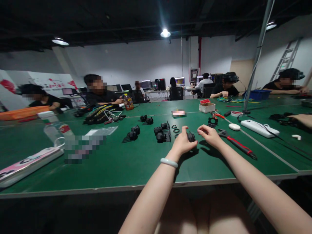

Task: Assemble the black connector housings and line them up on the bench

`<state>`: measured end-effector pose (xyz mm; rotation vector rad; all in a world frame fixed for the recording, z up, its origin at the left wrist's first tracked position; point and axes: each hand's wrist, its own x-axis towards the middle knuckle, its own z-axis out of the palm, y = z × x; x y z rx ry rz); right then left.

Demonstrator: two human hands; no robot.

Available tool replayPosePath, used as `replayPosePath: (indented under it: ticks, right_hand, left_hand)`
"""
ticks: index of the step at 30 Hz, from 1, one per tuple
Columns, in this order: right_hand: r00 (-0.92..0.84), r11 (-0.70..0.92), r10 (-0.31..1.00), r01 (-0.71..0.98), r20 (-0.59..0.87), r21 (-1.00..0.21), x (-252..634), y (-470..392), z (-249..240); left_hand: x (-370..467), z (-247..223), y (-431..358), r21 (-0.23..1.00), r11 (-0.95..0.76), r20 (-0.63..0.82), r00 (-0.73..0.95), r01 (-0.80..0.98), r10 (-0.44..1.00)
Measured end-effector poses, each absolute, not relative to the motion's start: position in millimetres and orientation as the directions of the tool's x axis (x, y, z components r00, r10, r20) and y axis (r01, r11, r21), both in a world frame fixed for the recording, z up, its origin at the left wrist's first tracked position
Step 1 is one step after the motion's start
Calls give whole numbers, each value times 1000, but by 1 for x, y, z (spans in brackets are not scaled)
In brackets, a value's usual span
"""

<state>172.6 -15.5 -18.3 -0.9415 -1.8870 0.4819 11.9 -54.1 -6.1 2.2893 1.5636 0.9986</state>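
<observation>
My left hand [180, 143] grips a small black round part [191, 136] between thumb and fingers, just above the green table. To its right, my right hand [210, 136] is closed in a pinch, its fingertips a little apart from that part. Whatever the pinch holds is too small to make out. Black rings [176, 130] lie left of my left hand, one partly hidden behind it. Further left are several black assemblies [161, 136] with round bodies, some on comb-like plates. A black square bracket [213, 121] stands behind my right hand.
An adjustable wrench [240, 144] with red-black handles lies right of my right hand. Beyond it are a white oval object [234, 127], a white power strip [259, 128], a tape roll [236, 113] and a small open box [207, 107]. A metal pole [257, 55] rises behind. Co-workers sit around.
</observation>
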Motion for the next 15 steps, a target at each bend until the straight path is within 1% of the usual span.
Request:
replayPosePath:
  ticks: [2, 5, 8, 10, 15]
  right_hand:
    - [-338, 631, 774, 326, 536, -704, 165, -21, -18]
    - [-387, 621, 779, 361, 494, -696, 156, -25, -24]
    - [-356, 540, 838, 443, 413, -715, 152, -22, -32]
    - [-328, 496, 867, 486, 375, -720, 150, -19, -37]
    - [-201, 436, 896, 574, 397, -693, 147, -15, -43]
  left_hand:
    - [14, -11, -55, 461, -420, 352, 274, 781, 895]
    - [15, -17, -52, 409, -441, 346, 312, 799, 885]
    - [15, -20, -49, 386, -425, 333, 306, 819, 892]
    - [14, -19, -48, 382, -444, 332, 328, 810, 884]
    - [9, -13, -50, 424, -569, 339, 460, 704, 821]
